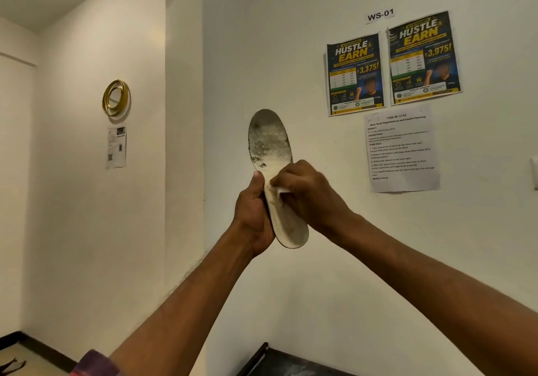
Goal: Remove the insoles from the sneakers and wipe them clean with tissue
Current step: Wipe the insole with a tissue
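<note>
A worn white insole (269, 142) is held up at arm's length in front of a cream wall (262, 40). Its long axis is close to upright, the broader, grey-stained end pointing up and slightly left and the narrower end down and to the right, its soiled face towards the camera. The left hand (253, 215), arm raised from below, grips the lower half from the left edge, thumb lying up along the rim and fingers wrapped behind. The right hand (305, 192) reaches in from the right, wrist bent, its curled fingers pinching a small white tissue (282, 190) against the middle of the insole. On the wall to the right hang two posters (393, 64) and a printed task sheet (403, 148).
</note>
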The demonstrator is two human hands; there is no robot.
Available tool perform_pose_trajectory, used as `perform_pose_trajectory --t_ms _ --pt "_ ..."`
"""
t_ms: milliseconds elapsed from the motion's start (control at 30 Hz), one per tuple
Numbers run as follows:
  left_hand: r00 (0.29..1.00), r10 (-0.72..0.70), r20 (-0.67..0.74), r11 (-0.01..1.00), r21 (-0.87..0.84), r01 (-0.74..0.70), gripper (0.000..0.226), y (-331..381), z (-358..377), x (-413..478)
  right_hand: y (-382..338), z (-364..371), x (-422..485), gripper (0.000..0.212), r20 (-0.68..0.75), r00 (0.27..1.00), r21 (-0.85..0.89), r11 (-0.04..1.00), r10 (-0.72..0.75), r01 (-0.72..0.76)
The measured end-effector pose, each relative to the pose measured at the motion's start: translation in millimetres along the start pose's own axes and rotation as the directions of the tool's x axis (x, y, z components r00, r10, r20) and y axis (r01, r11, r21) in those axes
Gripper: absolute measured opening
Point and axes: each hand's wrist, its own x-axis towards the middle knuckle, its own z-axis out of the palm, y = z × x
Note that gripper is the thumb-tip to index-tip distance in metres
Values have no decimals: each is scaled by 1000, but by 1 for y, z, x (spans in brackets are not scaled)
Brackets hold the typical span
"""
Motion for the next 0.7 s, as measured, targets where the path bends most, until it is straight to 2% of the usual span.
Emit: perform_pose_trajectory --t_ms 67,167,200,300,400,433,533,633,700 --pt "1000 -21 16 1000 -12 21 56 1 1 -1 0 0 5 18 40 996 -6 997 -81 82" --pt "998 -40 53 999 1 40 53 1 3 -4 12 -7 15 22 -115 988 21 994 105 -103" --pt "997 -40 62 999 3 40 53 0 4 -5 12 -7 16 22 -99 990 14 995 97 -96" --pt "996 -28 83 999 -14 30 52 -1 2 -5 8 -4 17 20 15 997 -23 997 -71 71" --pt "992 -55 111 999 5 54 50 0 1 -7 20 -8 26 17 -152 982 6 994 110 -111" --pt "991 -60 124 998 4 60 49 -1 2 -8 20 -8 27 16 -148 983 4 994 112 -113" --pt "987 -49 156 999 -5 50 46 0 1 -9 12 -5 30 17 -23 999 -21 999 -41 41" --pt "979 -72 192 996 63 61 52 1 0 -10 25 -12 39 15 -194 974 -23 992 114 -120" --pt "976 -88 199 995 62 77 54 0 0 -10 27 -12 40 16 -156 983 -60 993 94 -104"
